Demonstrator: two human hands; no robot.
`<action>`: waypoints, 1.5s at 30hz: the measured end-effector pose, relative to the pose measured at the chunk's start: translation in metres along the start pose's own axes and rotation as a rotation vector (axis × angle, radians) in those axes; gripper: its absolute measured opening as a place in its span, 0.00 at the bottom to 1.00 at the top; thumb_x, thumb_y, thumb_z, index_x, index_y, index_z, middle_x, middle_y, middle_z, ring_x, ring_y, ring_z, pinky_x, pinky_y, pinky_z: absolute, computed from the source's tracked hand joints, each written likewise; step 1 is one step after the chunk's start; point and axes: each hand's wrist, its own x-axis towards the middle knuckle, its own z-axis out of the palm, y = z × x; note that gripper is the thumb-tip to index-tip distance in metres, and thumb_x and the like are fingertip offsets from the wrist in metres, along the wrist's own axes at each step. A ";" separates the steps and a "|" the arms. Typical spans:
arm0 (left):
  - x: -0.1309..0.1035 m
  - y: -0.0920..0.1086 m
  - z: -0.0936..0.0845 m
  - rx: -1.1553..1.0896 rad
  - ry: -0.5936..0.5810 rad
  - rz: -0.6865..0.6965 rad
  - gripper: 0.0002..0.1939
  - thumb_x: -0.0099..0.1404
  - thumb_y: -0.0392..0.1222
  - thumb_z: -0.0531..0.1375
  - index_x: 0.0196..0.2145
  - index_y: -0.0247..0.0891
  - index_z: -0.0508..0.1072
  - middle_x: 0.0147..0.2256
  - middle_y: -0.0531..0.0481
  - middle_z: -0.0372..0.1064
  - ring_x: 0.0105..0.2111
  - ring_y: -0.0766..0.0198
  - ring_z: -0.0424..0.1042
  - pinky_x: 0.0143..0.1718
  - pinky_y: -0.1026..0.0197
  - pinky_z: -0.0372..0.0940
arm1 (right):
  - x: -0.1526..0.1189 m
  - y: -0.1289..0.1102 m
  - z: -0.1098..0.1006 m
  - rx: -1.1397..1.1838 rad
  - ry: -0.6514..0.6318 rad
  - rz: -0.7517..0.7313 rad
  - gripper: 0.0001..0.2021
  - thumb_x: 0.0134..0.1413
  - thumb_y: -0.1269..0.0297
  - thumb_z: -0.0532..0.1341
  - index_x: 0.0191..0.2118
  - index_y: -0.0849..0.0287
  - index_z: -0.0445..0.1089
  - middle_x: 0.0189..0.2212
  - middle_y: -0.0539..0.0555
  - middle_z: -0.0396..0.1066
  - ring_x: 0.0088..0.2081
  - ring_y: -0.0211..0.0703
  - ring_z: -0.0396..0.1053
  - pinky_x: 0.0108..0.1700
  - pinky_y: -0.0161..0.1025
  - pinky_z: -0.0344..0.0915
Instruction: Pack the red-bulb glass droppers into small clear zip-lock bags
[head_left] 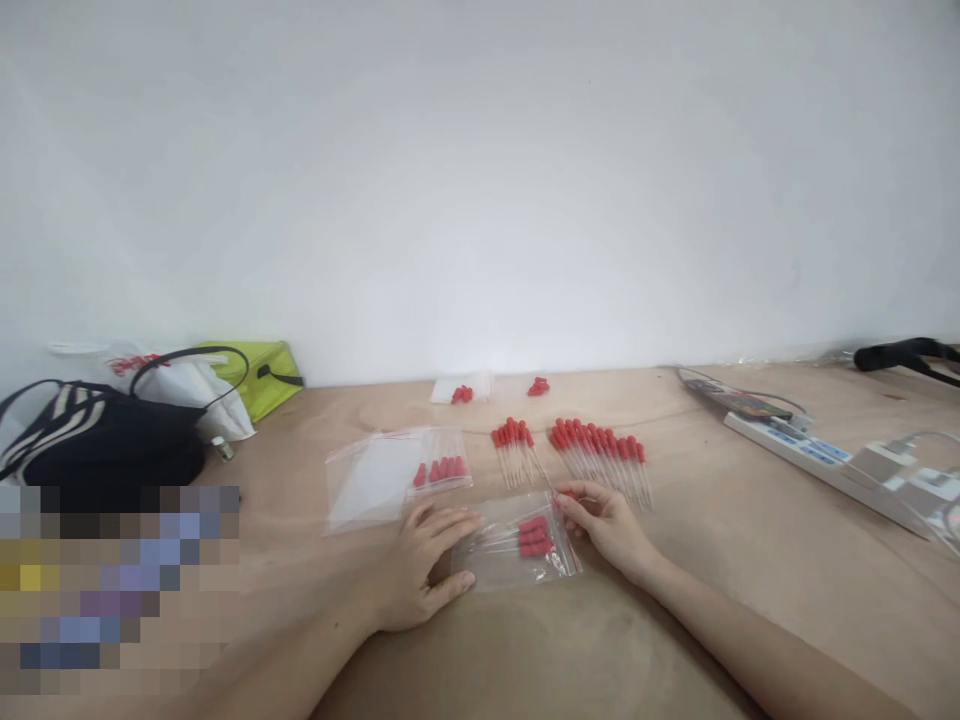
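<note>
left hand (429, 558) touches bag (491, 572), right hand (604, 525) pinches red-bulbed dropper (568, 495)

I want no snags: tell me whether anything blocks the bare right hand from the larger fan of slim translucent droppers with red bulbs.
Nothing visible does: the larger fan lies just beyond the right hand, and the clear, flat plastic zip bag sits left of that hand, off the path.

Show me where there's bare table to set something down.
Bare table shows between the larger dropper bunch and the power strip, and between the small bottle and the flat bags. The middle is crowded: left hand, bag of droppers, right hand.
</note>
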 end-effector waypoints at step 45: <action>0.001 0.002 -0.002 0.079 -0.041 0.039 0.19 0.62 0.43 0.53 0.50 0.56 0.61 0.54 0.51 0.54 0.54 0.55 0.53 0.52 0.44 0.44 | 0.080 -0.029 -0.006 -1.254 0.275 0.034 0.10 0.49 0.70 0.52 0.37 0.63 0.65 0.35 0.62 0.69 0.39 0.49 0.67 0.34 0.37 0.57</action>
